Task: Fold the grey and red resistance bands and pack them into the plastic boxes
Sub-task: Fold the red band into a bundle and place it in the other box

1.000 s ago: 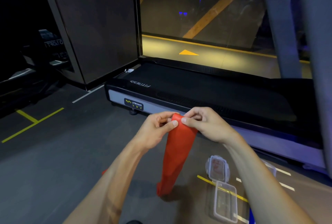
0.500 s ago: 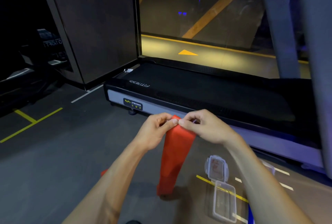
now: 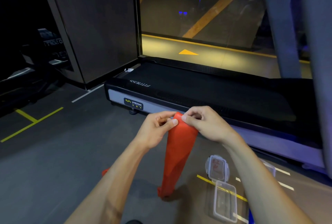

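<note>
A red resistance band [image 3: 177, 153] hangs from both my hands down to the floor, where its lower end bunches. My left hand [image 3: 156, 130] pinches its top edge between thumb and fingers. Right beside it, my right hand [image 3: 206, 124] pinches the same edge. A bit of red band shows behind my left forearm. On the floor to the right lies an open clear plastic box [image 3: 225, 203] with its lid [image 3: 217, 168] flipped back. Another clear box [image 3: 269, 167] is partly hidden behind my right forearm. No grey band is in view.
A black treadmill [image 3: 197, 90] runs across the floor just beyond my hands, its grey upright [image 3: 282, 31] at the right. Yellow and white floor lines cross the grey floor. Dark gym machines stand at the far left.
My hands have shifted the band's top edge slightly between the fingertips; the band's top now bulges up between the thumbs. The boxes have not moved.
</note>
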The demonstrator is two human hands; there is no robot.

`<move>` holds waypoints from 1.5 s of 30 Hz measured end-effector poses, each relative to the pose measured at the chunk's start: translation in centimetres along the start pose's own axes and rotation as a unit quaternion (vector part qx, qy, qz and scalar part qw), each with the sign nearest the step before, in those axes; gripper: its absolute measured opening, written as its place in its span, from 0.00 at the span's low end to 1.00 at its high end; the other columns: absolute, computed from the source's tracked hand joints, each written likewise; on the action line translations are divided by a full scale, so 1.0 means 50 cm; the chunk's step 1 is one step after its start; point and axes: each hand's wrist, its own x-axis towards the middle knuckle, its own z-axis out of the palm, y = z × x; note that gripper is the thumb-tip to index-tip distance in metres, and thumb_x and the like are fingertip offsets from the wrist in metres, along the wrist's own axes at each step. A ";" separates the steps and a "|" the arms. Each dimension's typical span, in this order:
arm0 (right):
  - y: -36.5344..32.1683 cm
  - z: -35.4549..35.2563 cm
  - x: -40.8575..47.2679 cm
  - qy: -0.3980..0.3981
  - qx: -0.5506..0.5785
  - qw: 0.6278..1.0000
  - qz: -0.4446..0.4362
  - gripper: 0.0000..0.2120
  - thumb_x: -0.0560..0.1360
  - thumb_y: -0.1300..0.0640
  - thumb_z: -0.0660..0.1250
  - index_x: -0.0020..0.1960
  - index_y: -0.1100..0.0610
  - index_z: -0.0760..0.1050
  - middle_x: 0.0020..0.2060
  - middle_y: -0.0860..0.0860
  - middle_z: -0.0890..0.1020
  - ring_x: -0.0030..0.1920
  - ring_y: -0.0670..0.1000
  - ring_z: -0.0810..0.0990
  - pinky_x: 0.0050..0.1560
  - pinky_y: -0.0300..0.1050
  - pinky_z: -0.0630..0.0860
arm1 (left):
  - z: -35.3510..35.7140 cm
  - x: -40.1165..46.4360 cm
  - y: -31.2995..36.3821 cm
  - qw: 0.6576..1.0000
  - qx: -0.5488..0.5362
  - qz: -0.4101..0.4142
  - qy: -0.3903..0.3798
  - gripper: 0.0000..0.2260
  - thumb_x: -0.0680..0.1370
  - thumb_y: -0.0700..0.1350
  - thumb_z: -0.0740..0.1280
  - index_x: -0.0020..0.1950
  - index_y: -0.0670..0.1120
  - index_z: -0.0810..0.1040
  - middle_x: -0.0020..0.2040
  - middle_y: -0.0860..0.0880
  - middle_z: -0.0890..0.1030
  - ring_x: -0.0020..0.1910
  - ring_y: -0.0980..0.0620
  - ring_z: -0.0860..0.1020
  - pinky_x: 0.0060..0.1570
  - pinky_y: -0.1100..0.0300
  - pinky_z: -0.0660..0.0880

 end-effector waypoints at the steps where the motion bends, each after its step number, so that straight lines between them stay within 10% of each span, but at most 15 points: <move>1: -0.001 -0.001 -0.001 -0.007 0.017 1.000 0.003 0.08 0.80 0.52 0.70 0.45 0.53 0.84 0.39 0.53 0.86 0.39 0.50 0.83 0.47 0.53 0.78 | -0.001 0.001 -0.002 1.000 -0.001 -0.003 0.001 0.11 0.80 0.39 0.70 0.59 0.51 0.84 0.42 0.41 0.81 0.47 0.49 0.80 0.58 0.53 0.78; 11: -0.004 -0.006 -0.010 -0.068 0.057 0.996 0.004 0.31 0.78 0.37 0.61 0.45 0.68 0.76 0.34 0.57 0.74 0.37 0.52 0.68 0.44 0.50 0.65 | 0.006 -0.003 0.002 1.000 0.009 0.002 -0.011 0.08 0.79 0.52 0.70 0.55 0.52 0.84 0.51 0.34 0.83 0.48 0.48 0.81 0.56 0.47 0.77; 18: 0.000 0.003 -0.006 -0.006 0.016 1.000 -0.024 0.16 0.70 0.41 0.74 0.52 0.49 0.80 0.45 0.47 0.84 0.47 0.52 0.85 0.55 0.58 0.81 | 0.012 -0.002 0.002 1.000 -0.006 -0.008 0.011 0.05 0.81 0.44 0.67 0.52 0.45 0.82 0.44 0.44 0.85 0.44 0.51 0.82 0.50 0.56 0.78; 34: 0.009 -0.002 -0.007 -0.021 0.013 0.999 -0.038 0.09 0.80 0.49 0.69 0.47 0.54 0.83 0.40 0.51 0.86 0.40 0.45 0.82 0.47 0.53 0.78 | 0.002 -0.007 0.010 1.000 0.024 -0.006 -0.014 0.12 0.81 0.37 0.69 0.64 0.42 0.80 0.43 0.44 0.84 0.49 0.52 0.82 0.58 0.58 0.79; 39: 0.010 -0.004 -0.010 -0.039 -0.044 0.997 -0.050 0.18 0.84 0.47 0.63 0.43 0.59 0.80 0.33 0.49 0.79 0.35 0.43 0.74 0.42 0.50 0.72 | 0.003 -0.007 0.006 0.999 0.039 -0.011 -0.013 0.06 0.81 0.41 0.70 0.56 0.43 0.83 0.40 0.49 0.84 0.45 0.50 0.82 0.56 0.52 0.78; 45: 0.006 -0.007 -0.013 -0.022 -0.044 0.998 -0.045 0.06 0.79 0.51 0.72 0.49 0.53 0.85 0.39 0.46 0.86 0.37 0.39 0.80 0.40 0.34 0.73 | 0.006 -0.007 0.002 0.999 0.026 -0.022 -0.001 0.06 0.79 0.45 0.71 0.53 0.44 0.84 0.44 0.42 0.87 0.45 0.49 0.84 0.53 0.52 0.79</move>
